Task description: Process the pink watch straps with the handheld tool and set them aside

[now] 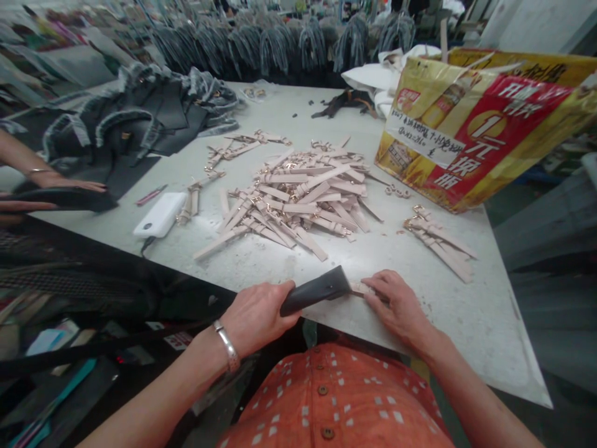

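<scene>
My left hand (265,314) is wrapped round a long black piece (317,291), squared at its far end, that looks like folded leather. It is held over the table's near edge. My right hand (395,306) pinches a short pale strap (358,287) just right of the black piece. The strap meets the black piece's end; whether it goes inside I cannot tell. Beyond my hands lies a heap of pale pink-beige straps (303,199) with gold-coloured buckles. A smaller bunch of the same straps (441,242) lies to the right.
A yellow and red bag (433,137) stands at the table's (494,323) right side. To the left are a white device (161,214) with a cable and dark bag pieces (163,106). Another person's hands (46,186) hold a black piece at far left.
</scene>
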Demonstrator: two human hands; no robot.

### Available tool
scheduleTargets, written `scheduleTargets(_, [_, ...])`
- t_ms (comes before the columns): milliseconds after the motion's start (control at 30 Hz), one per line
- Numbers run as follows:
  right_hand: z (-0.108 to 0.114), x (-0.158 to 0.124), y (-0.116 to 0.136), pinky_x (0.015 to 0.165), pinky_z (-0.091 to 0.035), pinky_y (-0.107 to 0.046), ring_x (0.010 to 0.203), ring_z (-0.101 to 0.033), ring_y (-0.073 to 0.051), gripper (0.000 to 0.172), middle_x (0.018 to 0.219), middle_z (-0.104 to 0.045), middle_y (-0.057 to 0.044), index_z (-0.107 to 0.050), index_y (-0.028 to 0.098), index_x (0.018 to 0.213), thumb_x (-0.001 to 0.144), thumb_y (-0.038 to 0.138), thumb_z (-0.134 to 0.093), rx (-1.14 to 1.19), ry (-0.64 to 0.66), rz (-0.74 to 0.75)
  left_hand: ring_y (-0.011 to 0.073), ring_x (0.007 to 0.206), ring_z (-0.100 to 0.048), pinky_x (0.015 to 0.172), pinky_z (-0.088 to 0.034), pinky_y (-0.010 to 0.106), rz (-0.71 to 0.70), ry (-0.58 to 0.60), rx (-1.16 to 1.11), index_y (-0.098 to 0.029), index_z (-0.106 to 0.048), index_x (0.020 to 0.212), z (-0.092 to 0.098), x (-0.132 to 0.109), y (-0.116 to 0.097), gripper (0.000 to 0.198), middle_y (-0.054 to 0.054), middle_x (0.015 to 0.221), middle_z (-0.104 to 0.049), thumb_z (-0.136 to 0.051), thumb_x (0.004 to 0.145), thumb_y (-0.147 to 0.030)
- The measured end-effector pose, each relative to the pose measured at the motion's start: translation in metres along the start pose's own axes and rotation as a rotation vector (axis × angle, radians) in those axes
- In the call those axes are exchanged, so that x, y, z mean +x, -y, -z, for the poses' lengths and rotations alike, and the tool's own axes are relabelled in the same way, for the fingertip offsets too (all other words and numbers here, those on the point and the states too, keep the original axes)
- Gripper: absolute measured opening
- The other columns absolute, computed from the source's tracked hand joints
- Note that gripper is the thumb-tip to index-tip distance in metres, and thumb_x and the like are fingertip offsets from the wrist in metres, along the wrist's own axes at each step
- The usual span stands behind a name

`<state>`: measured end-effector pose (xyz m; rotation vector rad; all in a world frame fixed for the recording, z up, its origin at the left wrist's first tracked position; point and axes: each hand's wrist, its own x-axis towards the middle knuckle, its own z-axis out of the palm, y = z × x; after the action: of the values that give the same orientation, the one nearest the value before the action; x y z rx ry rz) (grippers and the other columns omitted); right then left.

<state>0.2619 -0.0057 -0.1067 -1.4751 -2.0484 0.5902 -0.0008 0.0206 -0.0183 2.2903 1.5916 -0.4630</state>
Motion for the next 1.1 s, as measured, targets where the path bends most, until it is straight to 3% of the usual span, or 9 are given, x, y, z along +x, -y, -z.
scheduleTargets(267, [0.008, -0.001, -0.005, 0.082, -0.042, -0.036, 0.091, -0.05, -0.02, 0.037, 0.098, -0.055, -0.007, -0.055, 0.023, 0.116, 0.08, 0.015, -0.05, 0.053, 0.086, 0.038, 0.0244, 0.079, -0.063, 0.066, -0.044, 0.032, -0.05, 0.002, 0.087, -0.023, -0.054, 0.094, 0.01, -0.002, -0.02, 0.024, 0.006, 0.08, -0.066, -0.049, 0.077, -0.04])
scheduleTargets(500, [0.006, 0.003, -0.004, 0.075, -0.042, -0.032, 0.084, -0.052, -0.019, 0.02, 0.087, -0.058, -0.005, -0.061, 0.021, 0.094, 0.075, 0.017, -0.055, 0.064, 0.023, -0.043, 0.0253, 0.082, -0.063, 0.068, -0.044, 0.032, -0.096, -0.039, 0.065, -0.022, -0.053, 0.093, 0.01, 0.011, -0.038, 0.024, 0.007, 0.084, -0.066, -0.05, 0.077, -0.039])
scheduleTargets(667, [0.005, 0.009, 0.001, 0.068, -0.041, -0.029, 0.075, -0.052, -0.017, 0.013, 0.077, -0.057, -0.002, -0.061, 0.021, 0.08, 0.069, 0.015, -0.057, 0.002, -0.041, -0.088, 0.0226, 0.077, -0.063, 0.063, -0.043, 0.029, 0.002, -0.062, 0.037, -0.023, -0.055, 0.093, 0.013, 0.01, -0.018, 0.031, 0.005, 0.076, -0.064, -0.044, 0.079, -0.048])
scheduleTargets(767, [0.002, 0.011, 0.004, 0.069, -0.041, -0.03, 0.078, -0.051, -0.018, 0.01, 0.078, -0.057, -0.004, -0.06, 0.02, 0.076, 0.074, 0.013, -0.054, -0.06, -0.117, -0.021, 0.0222, 0.073, -0.063, 0.061, -0.042, 0.028, 0.023, -0.09, 0.03, -0.023, -0.056, 0.092, 0.014, 0.004, 0.0, 0.034, 0.004, 0.073, -0.064, -0.041, 0.079, -0.05])
scheduleTargets(933, [-0.005, 0.003, 0.002, 0.074, -0.043, -0.033, 0.084, -0.051, -0.019, 0.015, 0.087, -0.058, -0.006, -0.062, 0.02, 0.084, 0.082, 0.015, -0.048, -0.036, -0.102, 0.135, 0.023, 0.071, -0.062, 0.059, -0.041, 0.029, 0.012, -0.064, 0.023, -0.025, -0.056, 0.092, 0.008, -0.008, 0.016, 0.032, 0.004, 0.072, -0.064, -0.041, 0.078, -0.051])
scheduleTargets(1100, [-0.003, -0.003, 0.004, 0.076, -0.044, -0.036, 0.087, -0.051, -0.02, 0.015, 0.092, -0.057, -0.007, -0.062, 0.021, 0.091, 0.083, 0.019, -0.05, -0.001, -0.06, 0.153, 0.0216, 0.068, -0.061, 0.057, -0.039, 0.027, -0.046, 0.01, 0.044, -0.026, -0.056, 0.09, 0.005, -0.011, 0.018, 0.029, 0.004, 0.074, -0.064, -0.044, 0.077, -0.049])
